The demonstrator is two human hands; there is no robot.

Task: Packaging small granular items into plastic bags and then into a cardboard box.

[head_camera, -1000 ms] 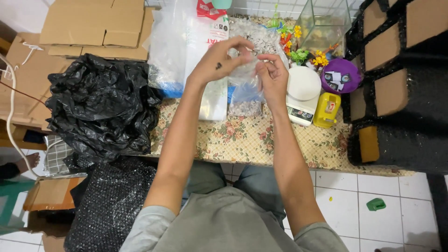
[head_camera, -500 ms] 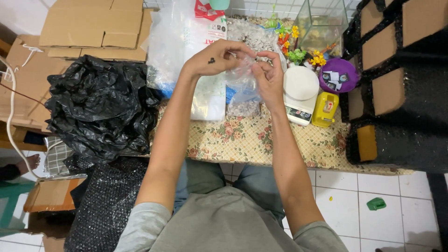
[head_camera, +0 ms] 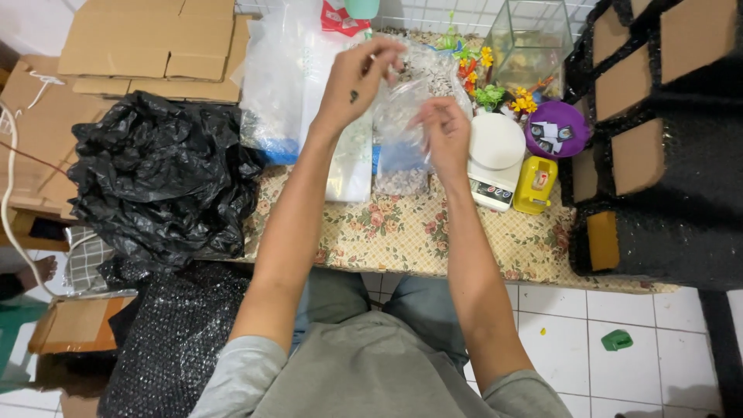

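Hands lift a small clear plastic bag (head_camera: pixel 398 124) of pale gravel above a bench (head_camera: pixel 418 232) spread with a floral cloth.

The left hand (head_camera: pixel 357 77) pinches the bag's top edge shut at 12 o'clock, while the right hand (head_camera: pixel 443 133) closes on its side at 3 o'clock, the gravel hanging between them. A white kitchen scale (head_camera: pixel 495 155) sits just beside the right hand, a yellow container (head_camera: pixel 537 184) and purple bowl (head_camera: pixel 559 128) farther toward 3 o'clock, crumpled black plastic (head_camera: pixel 155 178) at 9 o'clock. The step in hand looks like closing the bag's mouth, though the film blurs there; sealing it would call for a steady twist without spilling.
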